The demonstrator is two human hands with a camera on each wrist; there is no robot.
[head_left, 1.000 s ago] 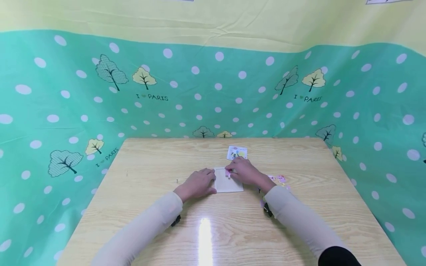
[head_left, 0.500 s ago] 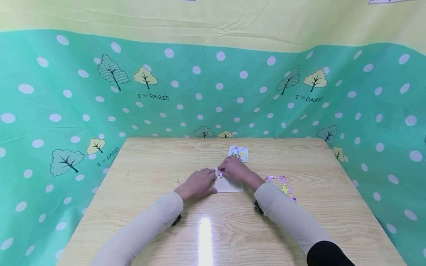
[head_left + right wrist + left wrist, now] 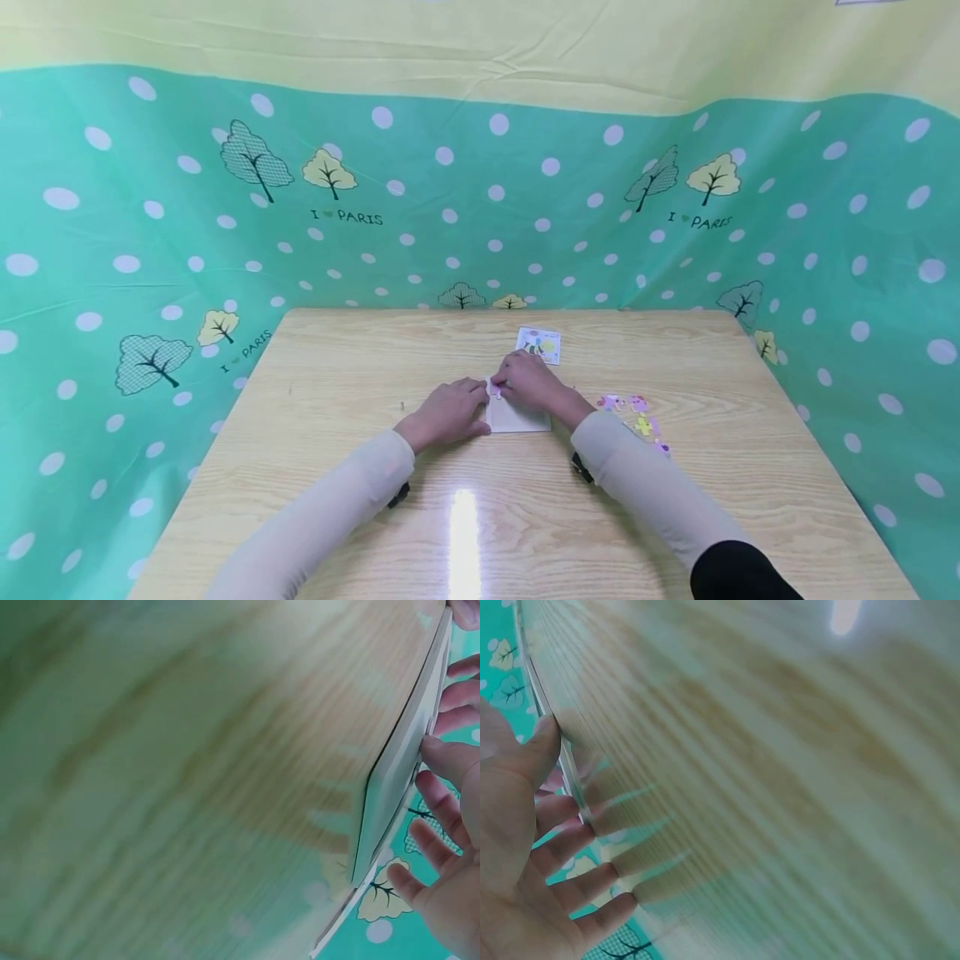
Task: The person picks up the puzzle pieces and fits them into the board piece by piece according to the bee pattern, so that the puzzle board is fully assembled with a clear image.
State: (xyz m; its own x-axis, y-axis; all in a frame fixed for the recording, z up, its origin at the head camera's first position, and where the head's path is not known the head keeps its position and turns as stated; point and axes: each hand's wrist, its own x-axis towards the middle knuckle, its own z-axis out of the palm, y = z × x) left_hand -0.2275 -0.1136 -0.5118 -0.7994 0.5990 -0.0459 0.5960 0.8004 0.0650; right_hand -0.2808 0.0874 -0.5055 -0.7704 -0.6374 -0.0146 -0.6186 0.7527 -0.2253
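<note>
A flat white puzzle tray lies mid-table. My left hand rests along its left side, thumb near the front corner and fingertips toward the back. In the left wrist view that hand has fairly straight fingers, their tips down at the table and tray edge. Over the tray's back left corner, my right hand pinches a small pink puzzle piece, partly hidden by the fingers. The right wrist view shows the right thumb at the tray's surface, with the piece out of sight.
Several pink, purple and yellow puzzle pieces lie to the right of the tray, partly behind the right sleeve. A picture card with a bee lies behind the tray. Patterned green cloth surrounds the wooden table.
My right hand has moved left with the puzzle piece to the tray's back left corner, uncovering more loose pieces, then stayed there. My left hand has kept its place.
</note>
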